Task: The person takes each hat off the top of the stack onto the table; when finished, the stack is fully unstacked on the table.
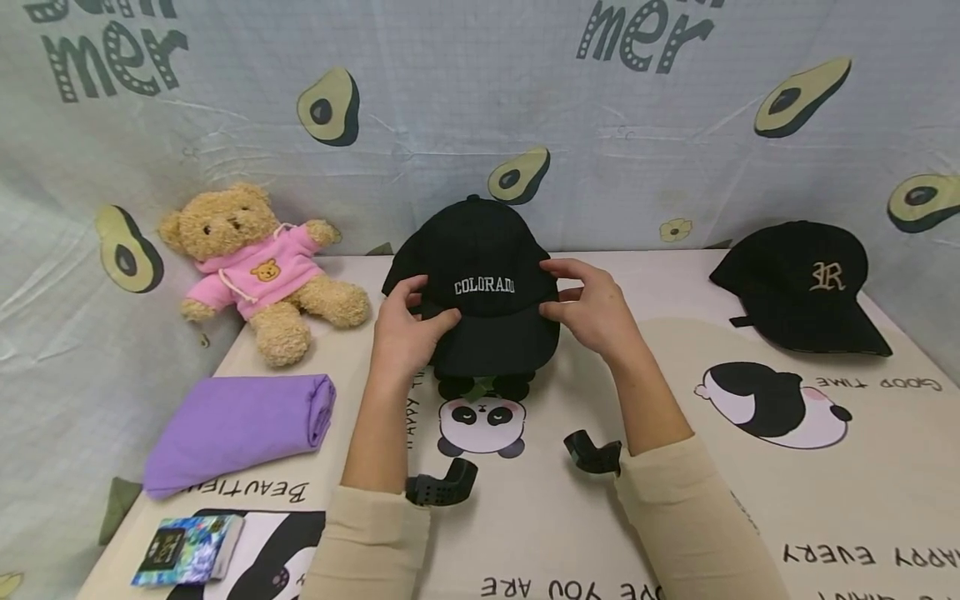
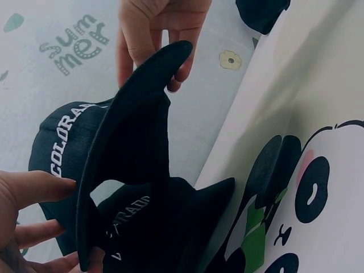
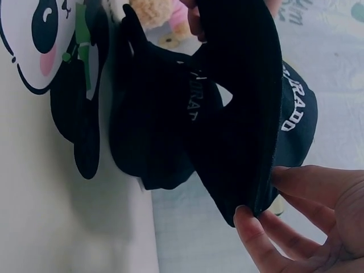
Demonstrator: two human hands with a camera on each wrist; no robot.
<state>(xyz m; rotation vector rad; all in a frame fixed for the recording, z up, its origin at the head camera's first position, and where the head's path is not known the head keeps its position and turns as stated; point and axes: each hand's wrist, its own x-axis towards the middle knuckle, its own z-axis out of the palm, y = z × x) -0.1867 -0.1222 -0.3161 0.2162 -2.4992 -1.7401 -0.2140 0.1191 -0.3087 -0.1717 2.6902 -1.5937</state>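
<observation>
A black baseball cap [image 1: 474, 242] with white COLORADO lettering is raised, its brim toward me. My left hand [image 1: 405, 329] pinches its left side near the brim, thumb in front. On the opposite side my right hand [image 1: 596, 308] pinches it between thumb and fingers. Beneath it, in the left wrist view, a second black cap [image 2: 182, 222] with similar white letters sits on the table. The right wrist view also shows this lower cap [image 3: 151, 114], apart from the raised brim in places. From the head view the raised cap mostly hides it.
A teddy bear [image 1: 262, 267] in a pink hoodie leans at the back left. Nearer are a folded purple cloth [image 1: 232, 425] and a small colourful book [image 1: 187, 550]. Another black cap [image 1: 802, 283] with a gold R stands at the right. A printed curtain [image 1: 420, 125] hangs behind.
</observation>
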